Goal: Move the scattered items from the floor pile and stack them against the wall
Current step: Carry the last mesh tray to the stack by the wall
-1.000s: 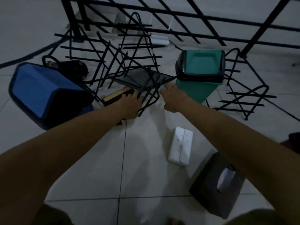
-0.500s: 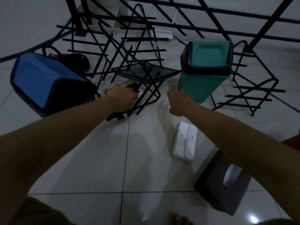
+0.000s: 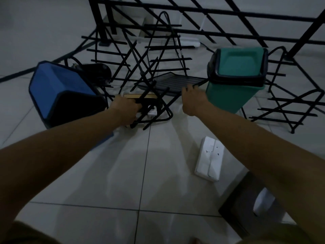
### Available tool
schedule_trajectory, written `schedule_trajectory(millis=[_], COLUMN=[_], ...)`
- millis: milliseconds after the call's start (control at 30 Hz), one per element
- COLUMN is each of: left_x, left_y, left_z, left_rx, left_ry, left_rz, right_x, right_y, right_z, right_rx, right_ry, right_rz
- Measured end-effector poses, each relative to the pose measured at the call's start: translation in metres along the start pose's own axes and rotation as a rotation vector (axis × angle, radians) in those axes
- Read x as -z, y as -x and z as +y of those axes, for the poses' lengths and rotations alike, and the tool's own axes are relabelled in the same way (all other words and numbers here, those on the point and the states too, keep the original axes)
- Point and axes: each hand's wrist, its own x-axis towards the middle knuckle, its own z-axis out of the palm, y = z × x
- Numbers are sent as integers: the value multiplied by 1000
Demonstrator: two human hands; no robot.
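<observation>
Both your hands on the black wire rack.
Left hand grips its frame; right hand pinches its mesh shelf, beside the green plastic bin.

A black wire rack with a mesh shelf lies tilted in the middle of the floor pile, tangled among more black wire racks. A blue bin lies on its side to the left; a green swing-lid bin leans at right, another wire rack beside it
</observation>
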Motion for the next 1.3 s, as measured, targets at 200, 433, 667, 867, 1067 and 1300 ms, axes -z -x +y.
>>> schedule_trajectory(millis=[200, 433, 667, 867, 1067, 1300], left_x=[7, 38, 34, 41, 53, 71], left_y=[0, -16, -38, -43, -51, -63], left_z=[37, 51, 56, 61, 56, 48], left_rx=[117, -241, -222, -190, -121, 74], left_ry=[-107, -51, -305, -197, -61, 178], left_rz=[-90, 173, 277, 262, 376, 501], right_x=[-6, -16, -11, -9, -13, -23], right_y=[-25, -52, -59, -50, -29, -5], right_z=[7, 12, 35, 59, 63, 96], right_rx=[37, 184, 107, 2, 53, 146], right_ry=[-143, -102, -218, -447, -425, -421], right_rz=[-7, 81, 247, 359, 423, 580])
